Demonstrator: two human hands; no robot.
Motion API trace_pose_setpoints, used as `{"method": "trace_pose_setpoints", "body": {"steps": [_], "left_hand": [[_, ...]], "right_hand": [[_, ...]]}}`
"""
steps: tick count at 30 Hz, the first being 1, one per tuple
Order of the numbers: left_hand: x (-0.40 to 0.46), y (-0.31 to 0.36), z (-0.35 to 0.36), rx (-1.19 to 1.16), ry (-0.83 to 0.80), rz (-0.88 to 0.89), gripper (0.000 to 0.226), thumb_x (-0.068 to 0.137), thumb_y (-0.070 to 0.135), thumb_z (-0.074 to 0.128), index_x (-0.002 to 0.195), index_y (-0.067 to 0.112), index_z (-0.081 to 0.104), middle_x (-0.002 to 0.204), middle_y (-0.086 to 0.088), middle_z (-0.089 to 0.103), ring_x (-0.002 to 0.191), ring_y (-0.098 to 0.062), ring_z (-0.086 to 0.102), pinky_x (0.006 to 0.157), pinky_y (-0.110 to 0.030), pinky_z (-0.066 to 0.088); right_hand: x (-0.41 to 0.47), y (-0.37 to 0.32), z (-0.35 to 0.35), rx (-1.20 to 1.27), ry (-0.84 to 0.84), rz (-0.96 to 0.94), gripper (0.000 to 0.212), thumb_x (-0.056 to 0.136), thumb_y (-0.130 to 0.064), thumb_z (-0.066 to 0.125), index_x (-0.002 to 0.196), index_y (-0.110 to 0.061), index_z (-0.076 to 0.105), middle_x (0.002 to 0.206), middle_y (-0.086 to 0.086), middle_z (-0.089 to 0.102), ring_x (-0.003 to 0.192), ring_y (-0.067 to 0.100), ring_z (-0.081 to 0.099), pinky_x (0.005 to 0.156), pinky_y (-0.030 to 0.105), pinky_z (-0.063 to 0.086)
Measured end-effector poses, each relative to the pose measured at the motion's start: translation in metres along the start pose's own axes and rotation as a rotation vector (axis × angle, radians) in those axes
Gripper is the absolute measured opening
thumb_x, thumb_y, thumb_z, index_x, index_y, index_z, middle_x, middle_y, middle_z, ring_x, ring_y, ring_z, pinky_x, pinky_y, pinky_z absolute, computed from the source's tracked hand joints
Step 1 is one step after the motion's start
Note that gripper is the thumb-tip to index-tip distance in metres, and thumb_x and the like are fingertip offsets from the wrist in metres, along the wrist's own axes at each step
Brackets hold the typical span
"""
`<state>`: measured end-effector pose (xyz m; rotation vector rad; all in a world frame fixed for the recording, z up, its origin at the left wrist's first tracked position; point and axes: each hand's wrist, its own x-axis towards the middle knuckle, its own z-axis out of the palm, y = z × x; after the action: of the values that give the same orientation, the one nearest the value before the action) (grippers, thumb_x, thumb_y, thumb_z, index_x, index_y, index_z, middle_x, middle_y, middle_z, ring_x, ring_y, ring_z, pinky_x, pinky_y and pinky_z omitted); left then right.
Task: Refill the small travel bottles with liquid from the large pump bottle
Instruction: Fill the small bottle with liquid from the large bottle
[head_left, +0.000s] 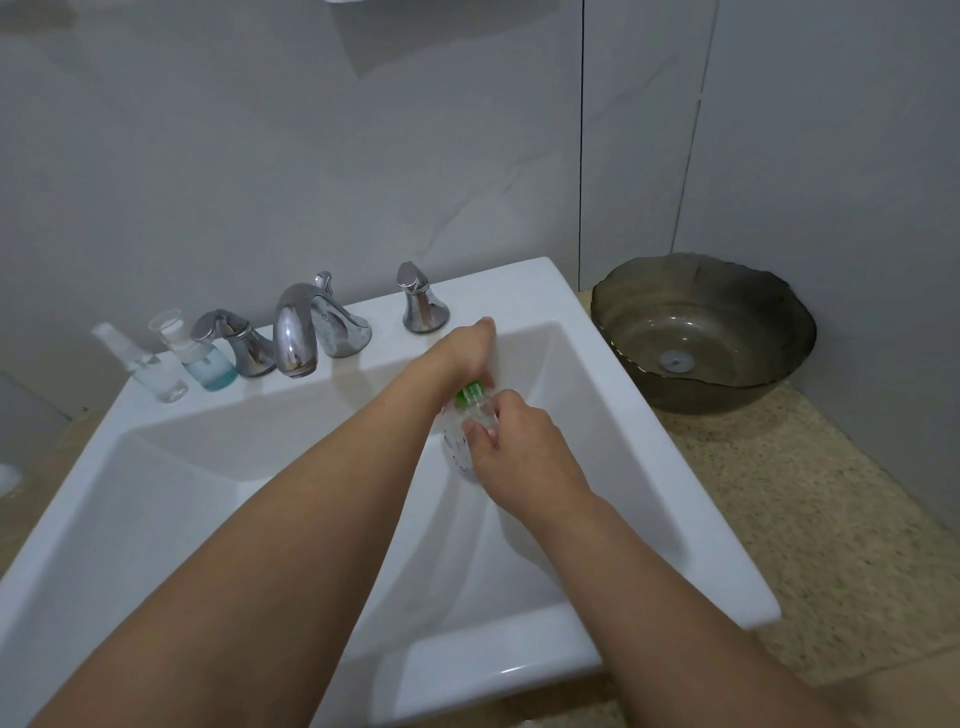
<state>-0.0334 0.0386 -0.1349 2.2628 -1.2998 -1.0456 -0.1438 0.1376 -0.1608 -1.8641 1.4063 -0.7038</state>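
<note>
Over the right side of the white sink (171, 519) I hold a clear pump bottle (460, 447) with a green collar. My right hand (519, 462) grips its body from the right. My left hand (460, 351) is closed over its top, which hides the pump head. On the sink's back left ledge stand two small travel bottles: a clear spray bottle (148, 371) and, to its right, a bottle of blue liquid (205, 361) with a clear cap. Both stand apart from my hands.
A chrome faucet (296, 332) with two handles (423, 301) lines the sink's back ledge. A dark glass bowl (701, 332) sits on the speckled counter (831, 519) to the right, close to the grey tiled wall.
</note>
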Motion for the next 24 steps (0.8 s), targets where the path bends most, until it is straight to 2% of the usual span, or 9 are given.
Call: {"method": "trace_pose_setpoints", "body": {"steps": [3,5,6,8,10,14,20,22,24], "left_hand": [[0.000,-0.004,-0.001,-0.044,-0.021,-0.045,0.059,0.103,0.047,0.023,0.119,0.008,0.065,0.103,-0.005,0.072,0.085,-0.025,0.051,0.086,-0.045,0.040],[-0.002,-0.002,-0.005,-0.017,-0.071,-0.071,0.049,0.103,0.044,0.029,0.122,0.012,0.060,0.110,-0.010,0.067,0.097,-0.032,0.054,0.099,-0.055,0.040],[-0.002,0.001,-0.007,-0.003,-0.115,-0.102,0.057,0.103,0.050,0.028,0.125,0.010,0.061,0.125,-0.013,0.063,0.111,-0.038,0.053,0.106,-0.060,0.037],[-0.002,0.006,-0.012,0.042,-0.206,-0.172,0.087,0.098,0.069,0.019,0.133,0.002,0.062,0.149,-0.018,0.049,0.139,-0.041,0.040,0.114,-0.063,0.027],[-0.004,0.008,-0.016,0.055,-0.240,-0.197,0.098,0.096,0.075,0.015,0.136,-0.003,0.059,0.155,-0.020,0.042,0.147,-0.039,0.032,0.116,-0.064,0.022],[0.000,0.007,-0.014,0.032,-0.226,-0.204,0.098,0.095,0.075,0.015,0.135,-0.003,0.059,0.154,-0.020,0.044,0.145,-0.041,0.034,0.115,-0.065,0.024],[0.001,0.004,-0.012,0.020,-0.203,-0.187,0.095,0.094,0.074,0.017,0.130,0.001,0.065,0.147,-0.018,0.052,0.137,-0.042,0.043,0.114,-0.062,0.031],[0.003,0.004,-0.009,0.025,-0.160,-0.158,0.088,0.095,0.071,0.018,0.123,0.002,0.065,0.137,-0.015,0.060,0.124,-0.041,0.051,0.111,-0.058,0.037],[0.004,0.004,-0.004,0.013,-0.084,-0.096,0.070,0.100,0.061,0.019,0.125,0.007,0.057,0.119,-0.011,0.070,0.107,-0.038,0.058,0.103,-0.053,0.044]], "right_hand": [[-0.001,-0.001,0.000,0.006,-0.017,0.007,0.030,0.098,-0.034,0.047,0.121,-0.014,0.048,0.108,0.009,0.062,0.097,0.028,0.060,0.079,0.037,0.048],[-0.002,-0.001,0.000,0.021,-0.023,0.004,0.031,0.099,-0.034,0.046,0.123,-0.015,0.047,0.108,0.007,0.061,0.097,0.027,0.060,0.078,0.036,0.048],[-0.002,-0.001,-0.001,0.033,-0.018,-0.004,0.031,0.099,-0.034,0.046,0.124,-0.015,0.046,0.107,0.006,0.061,0.097,0.027,0.059,0.077,0.035,0.047],[-0.001,0.001,-0.001,0.060,-0.006,-0.009,0.030,0.100,-0.033,0.047,0.124,-0.014,0.046,0.102,0.005,0.060,0.095,0.027,0.059,0.073,0.033,0.043],[-0.001,0.001,-0.001,0.068,-0.001,-0.009,0.028,0.100,-0.032,0.047,0.120,-0.013,0.046,0.101,0.005,0.060,0.092,0.026,0.058,0.071,0.033,0.040],[0.000,0.002,-0.001,0.066,0.018,-0.024,0.026,0.099,-0.031,0.048,0.119,-0.014,0.046,0.093,-0.003,0.053,0.084,0.019,0.053,0.069,0.031,0.039],[0.005,0.005,0.002,-0.002,0.107,-0.098,0.021,0.096,-0.031,0.056,0.107,-0.013,0.053,0.106,0.000,0.051,0.097,0.018,0.052,0.080,0.029,0.043],[0.005,0.005,0.002,-0.012,0.112,-0.097,0.021,0.095,-0.032,0.056,0.106,-0.014,0.053,0.105,0.000,0.051,0.096,0.018,0.053,0.079,0.030,0.044],[0.005,0.006,0.004,-0.032,0.099,-0.081,0.022,0.095,-0.033,0.057,0.105,-0.014,0.053,0.106,0.001,0.052,0.096,0.020,0.053,0.081,0.034,0.045]]}}
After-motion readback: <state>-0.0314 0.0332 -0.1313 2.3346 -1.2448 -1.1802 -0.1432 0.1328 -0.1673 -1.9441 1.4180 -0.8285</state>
